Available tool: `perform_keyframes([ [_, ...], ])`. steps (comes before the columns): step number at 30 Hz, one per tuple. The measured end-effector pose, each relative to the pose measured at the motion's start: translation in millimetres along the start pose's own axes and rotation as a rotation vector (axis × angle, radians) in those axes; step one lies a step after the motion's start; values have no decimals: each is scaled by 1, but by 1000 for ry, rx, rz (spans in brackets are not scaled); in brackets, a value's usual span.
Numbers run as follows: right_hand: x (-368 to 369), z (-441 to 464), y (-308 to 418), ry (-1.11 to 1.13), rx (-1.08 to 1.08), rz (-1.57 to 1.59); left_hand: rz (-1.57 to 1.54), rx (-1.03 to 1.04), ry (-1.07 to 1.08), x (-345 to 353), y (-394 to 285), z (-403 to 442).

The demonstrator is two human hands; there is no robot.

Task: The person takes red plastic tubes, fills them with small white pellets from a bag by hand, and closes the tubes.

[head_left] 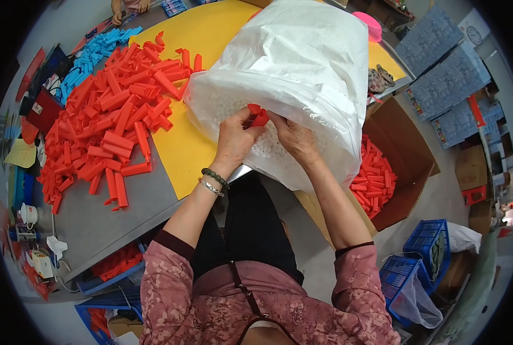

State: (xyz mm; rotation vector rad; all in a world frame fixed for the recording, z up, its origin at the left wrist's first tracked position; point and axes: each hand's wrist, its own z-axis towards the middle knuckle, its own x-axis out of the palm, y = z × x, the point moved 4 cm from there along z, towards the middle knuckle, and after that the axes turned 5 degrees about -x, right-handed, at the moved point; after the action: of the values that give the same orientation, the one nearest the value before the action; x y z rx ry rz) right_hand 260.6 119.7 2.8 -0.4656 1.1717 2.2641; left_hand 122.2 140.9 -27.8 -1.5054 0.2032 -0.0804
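Observation:
At the mouth of a large white plastic bag [302, 52], my left hand [234, 141] is closed on a red plastic tube-like piece [258, 117], its open end turned up. My right hand [295, 140] is beside it, thumb and fingers curled together at the piece's right edge. Whatever those right fingers pinch is hidden. Small white pellets [273, 150] fill the bag's mouth below both hands. To the left, a big heap of similar red pieces [110, 115] is spread over the table.
A yellow sheet [173, 152] covers part of the grey table [98, 238]. Blue pieces [89, 60] lie behind the red heap. At right stands a cardboard box [408, 155] holding more red pieces [374, 178]. Blue crates [403, 282] stand lower right. Another person's hand [117, 18] shows top left.

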Motion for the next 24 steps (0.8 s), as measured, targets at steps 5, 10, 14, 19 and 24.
perform_keyframes([
  [5,0,-2,2,68,-43,31,15,-17,3,-1,-3,-4],
  [10,5,-3,0,141,73,181,-126,-26,-8,-2,3,-5],
  [14,6,-1,4,63,96,324,-210,-40,15,-2,4,-8],
  [19,1,3,21,205,242,242,-185,-16,61,-3,10,-8],
  [24,1,0,18,129,159,249,-208,-5,57,-3,11,-9],
])
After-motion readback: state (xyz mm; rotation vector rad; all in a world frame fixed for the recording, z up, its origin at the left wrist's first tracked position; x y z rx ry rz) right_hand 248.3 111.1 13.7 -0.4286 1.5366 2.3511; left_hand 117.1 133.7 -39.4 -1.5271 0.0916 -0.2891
